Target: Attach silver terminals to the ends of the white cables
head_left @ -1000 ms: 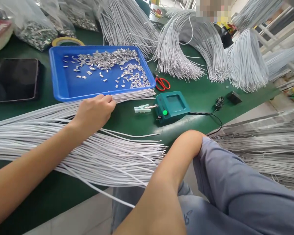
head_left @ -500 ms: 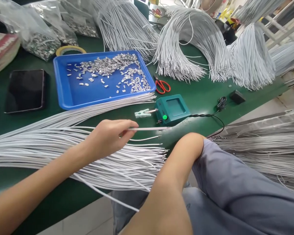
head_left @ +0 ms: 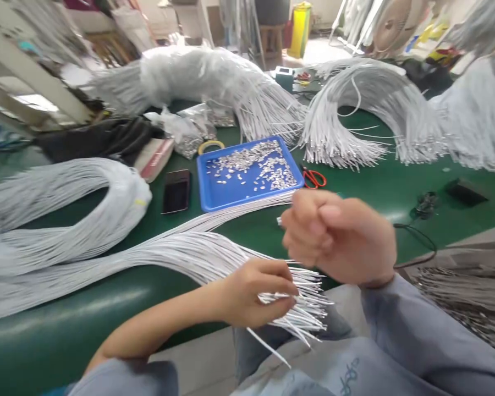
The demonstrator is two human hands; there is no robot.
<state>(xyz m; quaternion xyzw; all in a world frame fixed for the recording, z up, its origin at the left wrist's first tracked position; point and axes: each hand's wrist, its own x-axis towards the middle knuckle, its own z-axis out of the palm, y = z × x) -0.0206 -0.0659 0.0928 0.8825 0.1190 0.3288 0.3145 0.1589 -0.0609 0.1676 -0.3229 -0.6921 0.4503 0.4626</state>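
My left hand (head_left: pixel 264 294) is over the front bundle of white cables (head_left: pixel 198 253), thumb and fingers closed in a pinch. White cable (head_left: pixel 274 297) shows between the fingertips. Raised to the right of it, my right hand (head_left: pixel 338 239) has its fingers curled inward and is blurred by motion; whatever may be in them is hidden. That hand covers the green device seen earlier. Behind the hands lies a blue tray (head_left: pixel 216 195) with many small metal pieces (head_left: pixel 253 157), and red-handled scissors (head_left: pixel 314 179) rest at its right edge.
A dark phone (head_left: pixel 176 191) and a yellow tape roll (head_left: pixel 210 146) lie left of the tray. Looped cable bundles stand on the table at left (head_left: pixel 119 198) and at back right (head_left: pixel 371 77). A black adapter (head_left: pixel 465 191) with a coiled cord (head_left: pixel 426 204) is at right.
The view has swung left and up. My right hand has come up into view in front of the green device. My left hand has moved lower, over the cable ends; its outstretched cable no longer shows.
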